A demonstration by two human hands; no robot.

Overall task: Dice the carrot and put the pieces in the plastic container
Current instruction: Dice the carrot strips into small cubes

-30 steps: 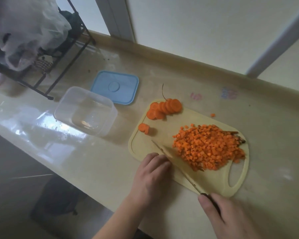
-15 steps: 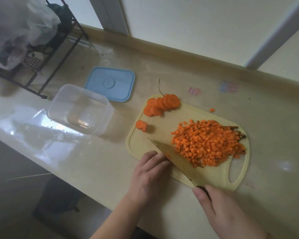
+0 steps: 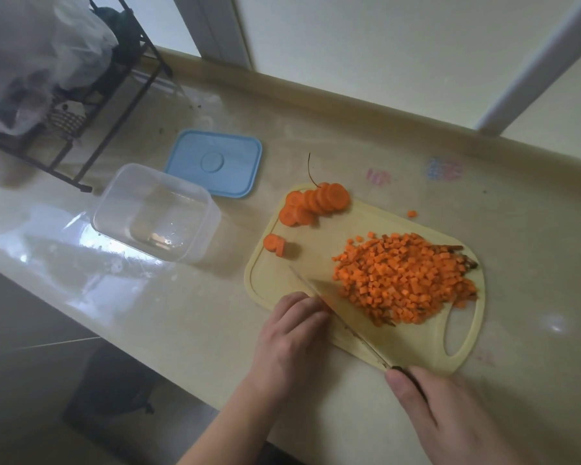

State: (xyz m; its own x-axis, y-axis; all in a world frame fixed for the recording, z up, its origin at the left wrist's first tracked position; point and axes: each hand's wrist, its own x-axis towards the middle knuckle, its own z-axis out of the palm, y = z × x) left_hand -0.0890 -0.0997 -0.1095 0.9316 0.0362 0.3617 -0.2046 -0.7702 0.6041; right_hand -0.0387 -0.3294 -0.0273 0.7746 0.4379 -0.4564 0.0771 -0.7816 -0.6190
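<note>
Still dicing: right hand [image 3: 450, 414] gripping the knife [image 3: 336, 317] handle, left hand [image 3: 292, 333] curling over something unseen beside the blade. Sliced rounds [image 3: 316, 204] waiting on the cutting board [image 3: 399, 344] behind the diced carrot pile [image 3: 403, 280]. Next, probably chopping remaining rounds, then scooping into the plastic container [image 3: 156, 213] sitting well apart.

On the bench [image 3: 534, 263] the board [image 3: 316, 263] lies to the right, with the container [image 3: 202, 209] to its left and the lid [image 3: 215, 162] just behind the container. On the board, the dice [image 3: 403, 276] are heaped at the right, the slices [image 3: 316, 203] lie at the far left corner, and two more pieces [image 3: 275, 244] sit just in front of them. The knife [image 3: 342, 322] lies across the board's near edge between the left hand [image 3: 292, 340] and the right hand [image 3: 450, 417], and a rack [image 3: 91, 92] stands at the far left.
</note>
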